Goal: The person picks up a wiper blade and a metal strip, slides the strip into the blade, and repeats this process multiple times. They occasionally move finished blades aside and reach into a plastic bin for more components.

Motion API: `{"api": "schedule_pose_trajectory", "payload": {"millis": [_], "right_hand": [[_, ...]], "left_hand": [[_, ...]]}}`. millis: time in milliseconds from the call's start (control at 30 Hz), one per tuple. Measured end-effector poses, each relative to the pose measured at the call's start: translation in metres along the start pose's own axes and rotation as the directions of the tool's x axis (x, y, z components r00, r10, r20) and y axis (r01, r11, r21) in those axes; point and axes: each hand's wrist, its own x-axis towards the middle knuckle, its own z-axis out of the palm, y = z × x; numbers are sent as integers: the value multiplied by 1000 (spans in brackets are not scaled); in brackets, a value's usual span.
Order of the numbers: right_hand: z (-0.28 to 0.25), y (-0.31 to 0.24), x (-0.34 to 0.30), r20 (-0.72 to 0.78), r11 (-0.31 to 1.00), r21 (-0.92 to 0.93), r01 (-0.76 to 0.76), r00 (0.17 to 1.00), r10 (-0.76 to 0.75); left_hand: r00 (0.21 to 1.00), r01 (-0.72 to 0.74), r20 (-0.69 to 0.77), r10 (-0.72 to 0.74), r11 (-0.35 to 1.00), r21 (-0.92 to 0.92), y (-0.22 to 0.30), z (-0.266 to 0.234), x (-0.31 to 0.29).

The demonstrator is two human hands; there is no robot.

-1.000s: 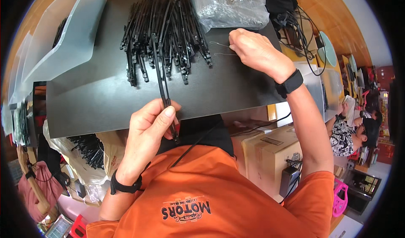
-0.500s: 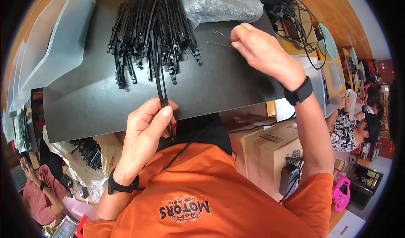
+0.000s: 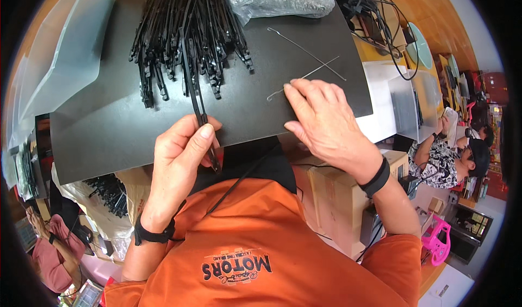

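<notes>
My left hand (image 3: 182,149) is closed around a long slim black strip (image 3: 199,109) at the table's near edge. The strip's far end reaches up over a pile of similar black strips (image 3: 163,46). Two thin metal wires with hooked ends lie crossed on the table to the right: one wire (image 3: 307,50) slants toward the right, the other wire (image 3: 330,61) runs partly under my right hand's fingers. My right hand (image 3: 326,111) rests palm down over that second wire, thumb apart and fingers outstretched; its fingertips are at the wire.
A clear plastic bag (image 3: 283,2) full of thin metal wires sits at the back of the dark table (image 3: 136,138). A translucent bin (image 3: 70,51) stands at the left. Black cables (image 3: 389,24) hang at the far right; a cardboard box (image 3: 331,198) is below.
My right hand has come nearer and down, and the two wires it held now lie crossed on the table. My left hand still grips the black strip.
</notes>
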Motion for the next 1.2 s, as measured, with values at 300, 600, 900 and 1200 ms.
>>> {"api": "schedule_pose_trajectory", "payload": {"millis": [300,600,900,1200], "right_hand": [[44,-8,-19,-258,975,33,221,944,-205],[56,-13,-14,-424,943,29,331,858,-288],[24,-5,-7,-540,940,14,342,793,-281],[-6,5,-10,-695,796,597,106,564,446]], "left_hand": [[1000,-13,-9,13,999,-32,-1,-2,0],[999,-2,-39,1,999,-37,-2,-4,2],[1000,19,0,-19,998,-62,1,-3,1],[999,41,22,-42,998,55,7,-1,-2]]}}
